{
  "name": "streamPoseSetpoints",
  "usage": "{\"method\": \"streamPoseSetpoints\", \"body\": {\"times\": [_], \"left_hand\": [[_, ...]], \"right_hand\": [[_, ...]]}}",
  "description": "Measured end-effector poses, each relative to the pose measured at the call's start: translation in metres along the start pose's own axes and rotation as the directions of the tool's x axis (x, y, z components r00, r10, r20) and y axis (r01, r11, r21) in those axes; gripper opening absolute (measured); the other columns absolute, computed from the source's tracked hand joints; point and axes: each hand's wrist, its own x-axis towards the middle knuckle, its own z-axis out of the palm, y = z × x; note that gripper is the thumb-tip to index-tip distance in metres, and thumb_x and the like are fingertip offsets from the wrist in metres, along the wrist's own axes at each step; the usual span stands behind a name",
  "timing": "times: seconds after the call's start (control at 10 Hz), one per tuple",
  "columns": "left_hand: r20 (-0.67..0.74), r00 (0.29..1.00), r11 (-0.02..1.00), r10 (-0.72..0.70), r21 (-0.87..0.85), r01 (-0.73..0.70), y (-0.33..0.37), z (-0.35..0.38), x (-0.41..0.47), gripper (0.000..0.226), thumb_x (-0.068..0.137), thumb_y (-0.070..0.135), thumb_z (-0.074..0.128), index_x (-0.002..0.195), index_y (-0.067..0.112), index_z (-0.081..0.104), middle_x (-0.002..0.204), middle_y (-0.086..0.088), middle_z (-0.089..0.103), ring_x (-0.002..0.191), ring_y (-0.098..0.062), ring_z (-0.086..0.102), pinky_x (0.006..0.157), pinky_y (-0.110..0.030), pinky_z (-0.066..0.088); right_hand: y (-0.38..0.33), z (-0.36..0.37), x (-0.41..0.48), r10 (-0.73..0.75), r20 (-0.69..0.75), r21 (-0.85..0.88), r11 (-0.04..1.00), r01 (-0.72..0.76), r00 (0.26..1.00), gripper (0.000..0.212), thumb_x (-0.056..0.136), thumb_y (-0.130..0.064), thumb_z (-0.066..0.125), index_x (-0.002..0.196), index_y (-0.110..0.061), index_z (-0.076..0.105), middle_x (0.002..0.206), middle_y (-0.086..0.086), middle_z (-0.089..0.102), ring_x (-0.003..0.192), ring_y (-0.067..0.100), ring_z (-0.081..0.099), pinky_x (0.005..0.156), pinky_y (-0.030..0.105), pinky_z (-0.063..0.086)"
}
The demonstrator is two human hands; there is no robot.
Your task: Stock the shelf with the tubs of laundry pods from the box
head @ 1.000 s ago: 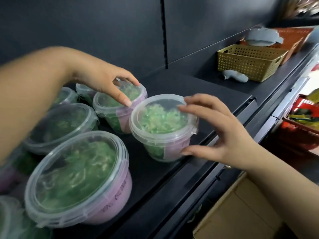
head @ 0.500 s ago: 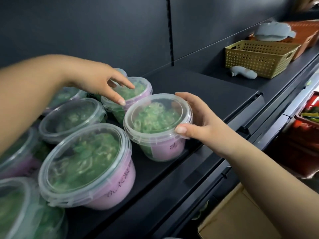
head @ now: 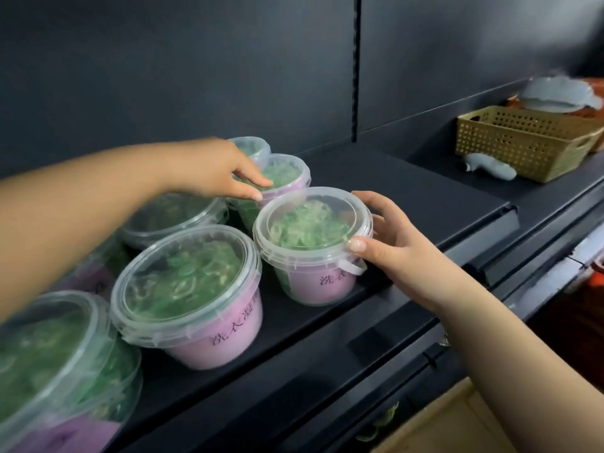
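Several clear tubs of green laundry pods with pink labels stand on the black shelf (head: 425, 197). My right hand (head: 389, 243) grips the rim of the front right tub (head: 310, 243), thumb on the near edge, fingers round the far side. My left hand (head: 215, 171) reaches over the row, its fingertips touching the lid of the tub behind (head: 287, 174). Another tub (head: 192, 289) stands at front centre, and one more (head: 173, 214) sits behind it under my left forearm. A further tub (head: 253, 148) peeks out at the back.
A yellow perforated basket (head: 523, 142) sits on the shelf at right, with a grey object (head: 490, 166) in front of it and an orange basket (head: 595, 89) behind. The cardboard box (head: 457, 426) edge shows at bottom right, below the shelf.
My right hand closed onto the front right tub's rim and shifted it slightly back and left. My left hand came down onto the rear tub's lid. The camera drew back a little.
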Motion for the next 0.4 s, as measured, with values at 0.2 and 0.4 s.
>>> {"method": "streamPoseSetpoints", "body": {"times": [0.2, 0.4], "left_hand": [[-0.038, 0.998, 0.994, -0.049, 0.099, 0.053, 0.011, 0.001, -0.011, 0.033, 0.090, 0.034, 0.055, 0.122, 0.032, 0.058, 0.130, 0.010, 0.057, 0.099, -0.005, 0.050, 0.078, -0.016, 0.032], [-0.163, 0.982, 0.995, -0.095, -0.019, 0.093, 0.022, -0.002, -0.047, 0.036, 0.090, 0.030, 0.055, 0.126, 0.027, 0.056, 0.127, 0.005, 0.059, 0.102, -0.007, 0.054, 0.072, -0.009, 0.028]], "right_hand": [[0.000, -0.005, 0.002, 0.009, 0.053, -0.002, 1.000, -0.009, 0.999, 0.099, 0.044, -0.060, 0.082, 0.129, -0.026, 0.043, 0.123, 0.002, 0.059, 0.112, 0.014, 0.060, 0.087, 0.028, 0.049], [-0.015, 0.002, -0.007, -0.037, -0.125, -0.122, 0.992, 0.022, 0.992, 0.064, 0.069, -0.031, 0.077, 0.125, -0.028, 0.044, 0.130, -0.007, 0.052, 0.116, 0.006, 0.053, 0.078, 0.011, 0.049]]}}
